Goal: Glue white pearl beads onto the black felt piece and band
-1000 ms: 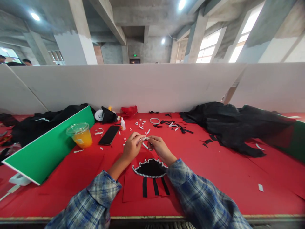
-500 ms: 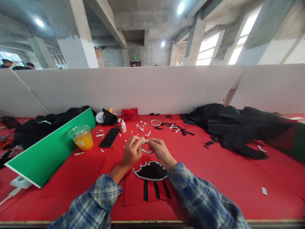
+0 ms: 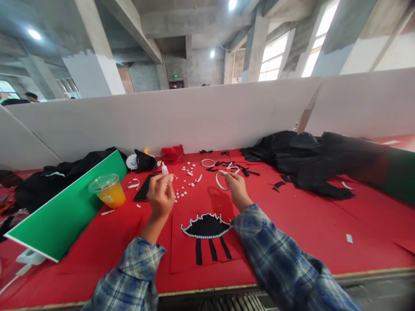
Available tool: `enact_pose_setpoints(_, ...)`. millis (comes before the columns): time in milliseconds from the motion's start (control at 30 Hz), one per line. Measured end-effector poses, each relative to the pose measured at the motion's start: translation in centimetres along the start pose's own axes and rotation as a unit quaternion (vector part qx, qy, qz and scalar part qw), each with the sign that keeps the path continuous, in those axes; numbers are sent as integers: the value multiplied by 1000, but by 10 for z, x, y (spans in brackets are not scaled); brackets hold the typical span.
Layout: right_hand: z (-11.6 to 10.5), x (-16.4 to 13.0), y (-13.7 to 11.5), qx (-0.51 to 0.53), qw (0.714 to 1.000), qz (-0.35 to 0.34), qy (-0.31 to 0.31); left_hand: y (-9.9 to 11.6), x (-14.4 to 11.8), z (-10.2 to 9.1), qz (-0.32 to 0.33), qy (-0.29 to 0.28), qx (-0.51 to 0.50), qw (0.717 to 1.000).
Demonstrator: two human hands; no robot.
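Observation:
My right hand [image 3: 238, 190] pinches a thin roll of white tape [image 3: 218, 181] by its edge, raised above the table. My left hand [image 3: 161, 193] is up beside the phone, fingers curled together; a whitish bit shows at the fingertips, too small to name. Below and between the hands lies a red sheet [image 3: 181, 259] bearing a black eye-shaped piece [image 3: 207, 226] edged with silvery beads. Three black strips [image 3: 212, 250] run down from it. Loose white beads [image 3: 184, 193] are scattered on the table past my left hand.
At the left, a lidded cup of orange drink [image 3: 110, 192] stands by a tilted green board [image 3: 65, 224]. A dark phone [image 3: 141, 194] and a small white bottle [image 3: 165, 169] are behind my left hand. Another ring [image 3: 208, 163], black scraps and black cloth [image 3: 292, 157] lie farther back.
My hands were together over the beaded piece and have moved apart, the left one leftward, the right one rightward with the tape roll. The view has tilted slightly.

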State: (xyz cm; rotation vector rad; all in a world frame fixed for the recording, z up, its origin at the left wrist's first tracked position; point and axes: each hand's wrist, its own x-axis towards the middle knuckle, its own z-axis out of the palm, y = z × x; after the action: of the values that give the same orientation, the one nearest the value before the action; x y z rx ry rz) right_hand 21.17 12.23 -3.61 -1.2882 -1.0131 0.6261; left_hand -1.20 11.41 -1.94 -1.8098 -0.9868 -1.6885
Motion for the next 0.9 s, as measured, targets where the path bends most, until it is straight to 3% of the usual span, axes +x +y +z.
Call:
enact_pose_setpoints(100,-7,7,6,-81,996,-32,21,-39,2,1,-138,-62,66,986)
enact_pose_setpoints(200,-2,1,9,-163,985,-50,1,-72,-6,4,-272,-142,159,938)
enact_pose_setpoints(333,3,-6,13,-250,966,-57,-27,-94,-19,11,-291,-266,232,889)
enact_pose_setpoints(433,3,-7,15,-298,952,-60,-48,-101,-25,18,-304,-318,274,855)
enact_pose_setpoints(633,5,-9,16,-354,932,-52,-53,-110,-21,26,-341,-339,314,819)
enact_pose_setpoints(900,9,-11,19,-378,922,-50,-66,-112,-16,28,-396,-317,286,813)
